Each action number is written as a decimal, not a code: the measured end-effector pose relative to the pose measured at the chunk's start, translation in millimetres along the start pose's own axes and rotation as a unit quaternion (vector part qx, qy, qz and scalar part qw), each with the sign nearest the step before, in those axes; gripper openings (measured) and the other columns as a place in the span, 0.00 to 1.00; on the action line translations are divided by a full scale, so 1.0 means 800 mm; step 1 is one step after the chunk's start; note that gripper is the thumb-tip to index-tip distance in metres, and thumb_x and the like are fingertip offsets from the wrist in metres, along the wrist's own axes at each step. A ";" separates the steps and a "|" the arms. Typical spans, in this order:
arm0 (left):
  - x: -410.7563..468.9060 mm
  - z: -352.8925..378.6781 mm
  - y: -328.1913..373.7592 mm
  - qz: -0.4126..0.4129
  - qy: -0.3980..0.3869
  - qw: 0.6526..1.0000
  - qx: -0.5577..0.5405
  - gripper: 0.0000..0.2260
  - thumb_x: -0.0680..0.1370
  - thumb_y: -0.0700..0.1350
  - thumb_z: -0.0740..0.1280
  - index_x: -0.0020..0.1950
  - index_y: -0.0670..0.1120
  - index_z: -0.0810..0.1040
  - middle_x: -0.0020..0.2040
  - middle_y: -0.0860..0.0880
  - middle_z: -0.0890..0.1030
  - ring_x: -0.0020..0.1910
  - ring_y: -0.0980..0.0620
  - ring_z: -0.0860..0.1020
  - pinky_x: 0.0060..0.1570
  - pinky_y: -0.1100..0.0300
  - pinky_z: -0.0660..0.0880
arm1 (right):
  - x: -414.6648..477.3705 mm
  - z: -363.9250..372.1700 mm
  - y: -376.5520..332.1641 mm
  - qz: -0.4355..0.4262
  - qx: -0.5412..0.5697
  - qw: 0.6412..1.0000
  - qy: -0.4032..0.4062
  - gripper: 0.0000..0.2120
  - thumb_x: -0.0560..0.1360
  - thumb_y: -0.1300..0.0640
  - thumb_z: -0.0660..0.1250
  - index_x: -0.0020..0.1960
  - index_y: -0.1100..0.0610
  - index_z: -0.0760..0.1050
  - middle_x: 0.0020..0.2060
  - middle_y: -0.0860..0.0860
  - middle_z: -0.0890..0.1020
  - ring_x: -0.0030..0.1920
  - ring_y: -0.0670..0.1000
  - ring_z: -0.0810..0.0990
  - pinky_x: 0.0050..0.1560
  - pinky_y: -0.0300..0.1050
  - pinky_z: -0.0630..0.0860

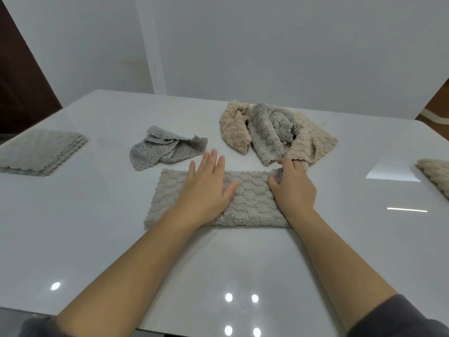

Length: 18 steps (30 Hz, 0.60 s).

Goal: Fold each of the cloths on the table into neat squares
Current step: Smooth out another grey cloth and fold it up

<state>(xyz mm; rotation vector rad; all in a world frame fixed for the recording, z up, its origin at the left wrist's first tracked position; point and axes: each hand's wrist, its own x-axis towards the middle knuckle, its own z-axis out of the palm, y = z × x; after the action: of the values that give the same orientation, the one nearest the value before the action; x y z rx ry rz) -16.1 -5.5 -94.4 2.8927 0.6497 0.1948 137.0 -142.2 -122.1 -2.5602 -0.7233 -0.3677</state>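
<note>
The half-folded grey cloth (pixel 250 200) is seen as a long band lying flat on the white surface (pixel 97 239), directly under both grips. The left grip (pixel 209 188) is laid palm-down on the band's left half, fingers straight and spread, their tips reaching past the far edge. The right grip (pixel 294 190) is set on the band's right end; its fingers are curled and the fabric at the far right corner is bunched and pinched between thumb and fingers. Just beyond the left grip's fingertips, a dotted grey cloth (pixel 165 149) is noted, crumpled and unfolded, apart from the band. Just beyond the right grip, a loose heap is recorded: a beige cloth (pixel 234 128), a fluffy grey cloth (pixel 269 132) draped beside it, and a second beige cloth (pixel 313 142) whose near end is almost touched by the right grip's knuckles. Well to the left of the left grip, a folded grey stack (pixel 38 152) is seen squared up near the surface's edge. Well to the right of the right grip, part of a beige folded cloth (pixel 435 173) is cut off by the frame. A dark sleeve (pixel 401 317) is seen pushed up the right forearm.
</note>
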 end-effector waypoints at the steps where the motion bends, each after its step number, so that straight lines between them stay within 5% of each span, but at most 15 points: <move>1: -0.001 0.009 -0.004 -0.001 -0.029 1.000 0.010 0.33 0.81 0.63 0.45 0.80 0.46 0.43 0.80 0.46 0.40 0.78 0.50 0.38 0.77 0.47 0.40 | 0.000 0.000 0.000 0.002 0.000 1.000 -0.002 0.17 0.78 0.51 0.61 0.66 0.50 0.70 0.57 0.50 0.76 0.50 0.53 0.77 0.37 0.44 0.69; 8: -0.032 0.022 -0.054 -0.020 -0.036 0.999 0.033 0.42 0.70 0.71 0.32 0.80 0.50 0.43 0.80 0.50 0.42 0.78 0.53 0.40 0.76 0.49 0.39 | -0.001 -0.002 -0.002 0.010 -0.004 1.000 -0.013 0.17 0.79 0.50 0.61 0.67 0.50 0.70 0.57 0.50 0.76 0.50 0.54 0.77 0.38 0.44 0.67; 14: -0.043 0.016 -0.094 -0.064 -0.042 0.997 0.011 0.38 0.77 0.69 0.38 0.80 0.48 0.43 0.80 0.51 0.41 0.78 0.55 0.39 0.76 0.52 0.39 | -0.002 -0.003 -0.002 0.005 -0.006 1.000 -0.015 0.17 0.79 0.50 0.60 0.66 0.51 0.70 0.58 0.51 0.77 0.50 0.54 0.77 0.38 0.45 0.68; 18: -0.045 0.017 -0.098 -0.067 -0.038 0.997 0.007 0.43 0.70 0.70 0.32 0.80 0.48 0.43 0.80 0.53 0.41 0.78 0.56 0.39 0.76 0.49 0.39 | -0.003 -0.005 -0.004 0.005 -0.007 1.000 -0.012 0.16 0.79 0.51 0.60 0.66 0.52 0.70 0.58 0.52 0.76 0.50 0.54 0.77 0.38 0.45 0.69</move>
<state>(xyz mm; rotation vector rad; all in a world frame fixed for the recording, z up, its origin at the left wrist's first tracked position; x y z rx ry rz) -78.6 46.6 -126.2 2.8408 0.8314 0.0621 133.1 -142.9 -118.3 -2.5842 -0.7186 -0.3405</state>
